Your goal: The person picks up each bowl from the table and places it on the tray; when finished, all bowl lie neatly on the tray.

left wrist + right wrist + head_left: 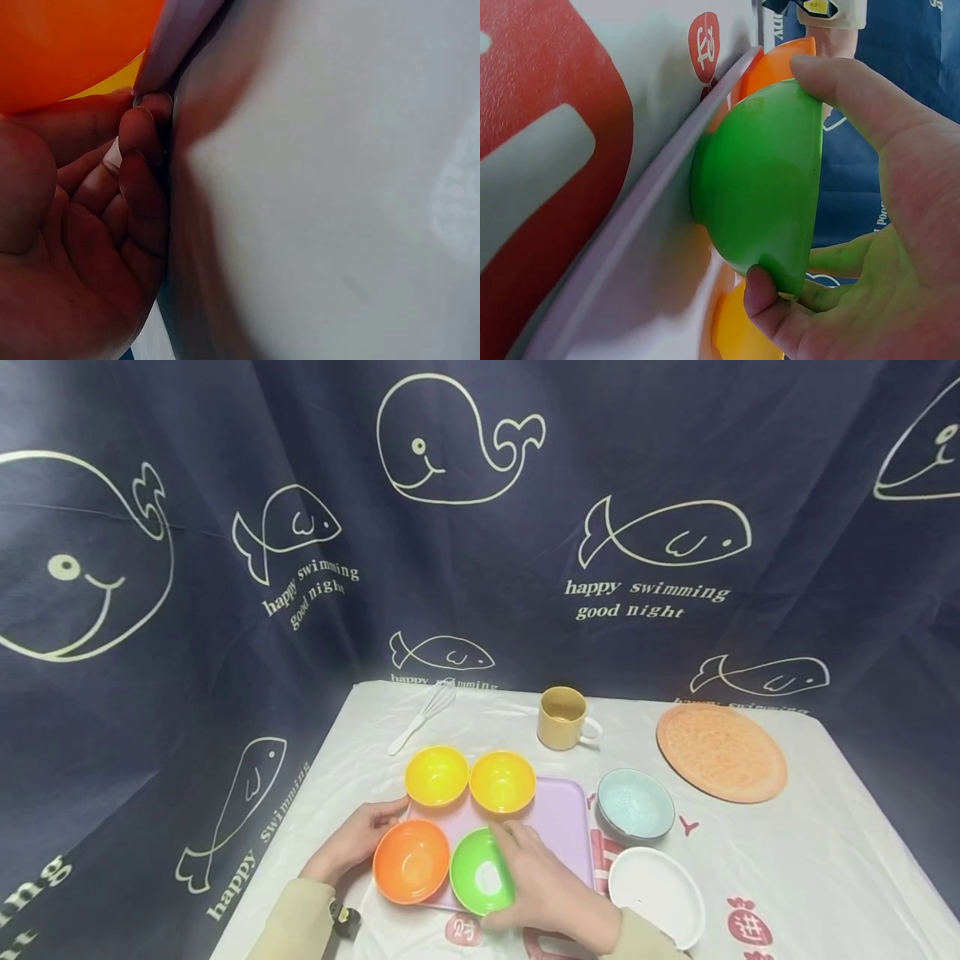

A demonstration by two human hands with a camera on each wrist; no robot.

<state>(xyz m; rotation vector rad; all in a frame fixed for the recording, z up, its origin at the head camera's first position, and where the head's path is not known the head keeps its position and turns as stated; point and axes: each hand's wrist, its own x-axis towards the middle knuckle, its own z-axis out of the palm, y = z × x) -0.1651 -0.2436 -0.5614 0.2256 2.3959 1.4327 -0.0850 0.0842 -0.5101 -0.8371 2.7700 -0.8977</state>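
A lilac tray lies on the table with several bowls on and over it. My right hand grips the green bowl by its rim, thumb on one side and fingers on the other. The bowl's base is right at the tray's surface. Left of it is an orange bowl; behind stand two yellow bowls, one at the left, the other at the right. My left hand is at the tray's left edge, curled fingertips against it beside the orange bowl.
To the right stand a pale blue bowl and a white round dish. A round orange-brown board lies at the back right. A tan mug and a white whisk are at the back, before a dark blue curtain.
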